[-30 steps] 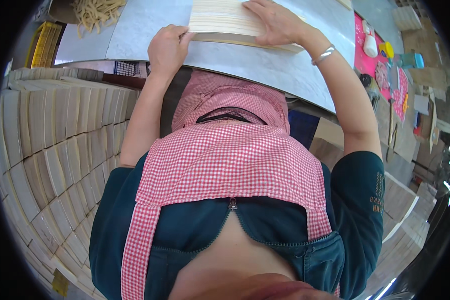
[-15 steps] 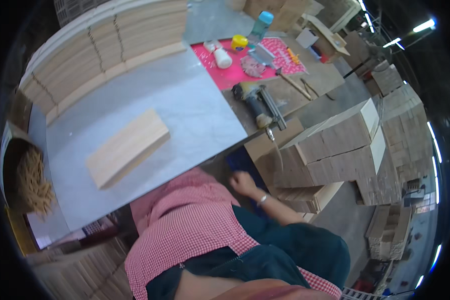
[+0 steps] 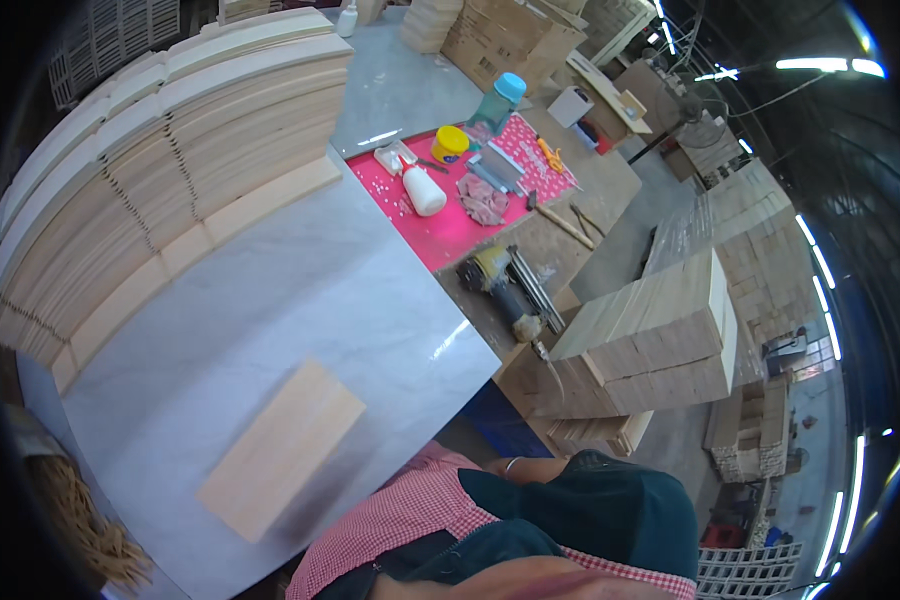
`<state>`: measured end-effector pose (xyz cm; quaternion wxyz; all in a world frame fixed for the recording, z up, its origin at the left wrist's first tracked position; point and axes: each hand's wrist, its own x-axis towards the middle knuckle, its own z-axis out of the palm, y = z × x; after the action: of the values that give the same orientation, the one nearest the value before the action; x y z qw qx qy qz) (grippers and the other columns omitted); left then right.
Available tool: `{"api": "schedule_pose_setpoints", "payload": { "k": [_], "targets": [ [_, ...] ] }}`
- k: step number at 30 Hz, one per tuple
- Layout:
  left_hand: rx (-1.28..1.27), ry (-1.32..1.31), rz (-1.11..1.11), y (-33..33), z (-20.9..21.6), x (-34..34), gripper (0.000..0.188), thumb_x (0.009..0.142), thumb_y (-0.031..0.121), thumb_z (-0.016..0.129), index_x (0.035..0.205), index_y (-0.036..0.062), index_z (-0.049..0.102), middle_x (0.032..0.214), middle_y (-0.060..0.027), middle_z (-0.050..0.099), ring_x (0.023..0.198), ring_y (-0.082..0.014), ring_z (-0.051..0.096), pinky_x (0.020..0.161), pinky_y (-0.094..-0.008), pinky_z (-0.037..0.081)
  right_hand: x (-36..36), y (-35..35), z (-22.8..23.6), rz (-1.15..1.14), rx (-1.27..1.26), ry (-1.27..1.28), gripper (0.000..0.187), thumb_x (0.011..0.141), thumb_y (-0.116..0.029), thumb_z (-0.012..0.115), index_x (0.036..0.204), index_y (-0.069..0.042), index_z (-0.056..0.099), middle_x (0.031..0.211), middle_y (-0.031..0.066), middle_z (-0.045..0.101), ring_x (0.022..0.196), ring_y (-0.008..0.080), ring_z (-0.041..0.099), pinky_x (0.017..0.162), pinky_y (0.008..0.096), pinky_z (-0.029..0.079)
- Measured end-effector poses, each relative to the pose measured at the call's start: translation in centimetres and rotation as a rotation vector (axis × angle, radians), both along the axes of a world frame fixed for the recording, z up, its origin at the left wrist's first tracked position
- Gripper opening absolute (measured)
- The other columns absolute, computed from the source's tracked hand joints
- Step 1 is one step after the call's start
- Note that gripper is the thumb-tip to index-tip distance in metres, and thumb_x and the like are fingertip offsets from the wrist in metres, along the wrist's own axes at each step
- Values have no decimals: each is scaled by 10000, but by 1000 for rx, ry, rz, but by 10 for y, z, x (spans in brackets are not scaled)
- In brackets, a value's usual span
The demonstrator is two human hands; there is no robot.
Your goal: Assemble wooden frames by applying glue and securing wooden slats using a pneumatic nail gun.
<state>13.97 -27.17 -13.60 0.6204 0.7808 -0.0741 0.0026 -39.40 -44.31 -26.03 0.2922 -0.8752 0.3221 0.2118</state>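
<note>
A pale wooden block (image 3: pixel 282 450) lies at a slant on the grey-white tabletop (image 3: pixel 270 300), with neither hand touching it. My right hand (image 3: pixel 497 466) is low by the table's near edge, beside my checked apron (image 3: pixel 410 525). Only a sliver of it shows next to a light bracelet (image 3: pixel 511 464); its fingers are hidden behind the clothing. My left hand is out of view.
Stacked wooden boards (image 3: pixel 240 130) line the table's far left. A nail gun (image 3: pixel 510 295), hammer (image 3: pixel 562 222), white glue bottle (image 3: pixel 423 192), yellow tub (image 3: pixel 450 145) and blue-lidded bottle (image 3: pixel 497 105) lie right. Wood strips (image 3: pixel 85 520) fill a container lower left; board piles (image 3: pixel 650 340) stand right.
The view has shifted, so the table and block sit lower in the picture. My right hand, visible as a closed hand before, is now mostly hidden by my clothing. The block appears untouched.
</note>
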Motion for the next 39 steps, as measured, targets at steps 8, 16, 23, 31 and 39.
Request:
{"api": "schedule_pose_setpoints", "payload": {
  "k": [8,16,23,31,39],
  "targets": [
    [-66,94,-32,-52,-24,8,265,993,170,635,1186,0,698,1112,-119,711,934,-218,648,858,-319,516,9,31,5,-90,-360,9,223,895,-170,580,952,18,686,941,182,716,714,314,652,662,448,540],
    [-69,13,-56,-50,-14,-51,265,990,165,636,1190,1,690,1136,-118,702,940,-217,643,856,-323,513,-2,-21,69,-202,-652,-148,172,880,-116,575,868,27,669,855,181,711,645,314,642,610,450,530],
    [324,170,286,234,-24,-224,265,988,161,636,1194,1,683,1158,-118,694,946,-217,639,855,-326,510,95,-10,178,75,-443,-143,152,868,-75,571,805,34,656,791,180,707,593,314,635,571,451,522],
    [448,-256,308,245,122,-240,370,892,133,743,1224,-13,670,1086,-131,674,955,-235,642,871,-340,514,251,22,282,146,-96,-1111,174,886,-60,702,1050,-3,713,867,54,686,688,150,584,638,264,481],
    [447,-123,124,236,142,-179,377,822,171,793,1130,-34,716,1007,-138,722,855,-229,664,799,-324,529,303,22,271,302,-130,-935,175,863,-73,719,1011,21,726,867,83,721,700,173,616,680,281,513]
  ]
}}
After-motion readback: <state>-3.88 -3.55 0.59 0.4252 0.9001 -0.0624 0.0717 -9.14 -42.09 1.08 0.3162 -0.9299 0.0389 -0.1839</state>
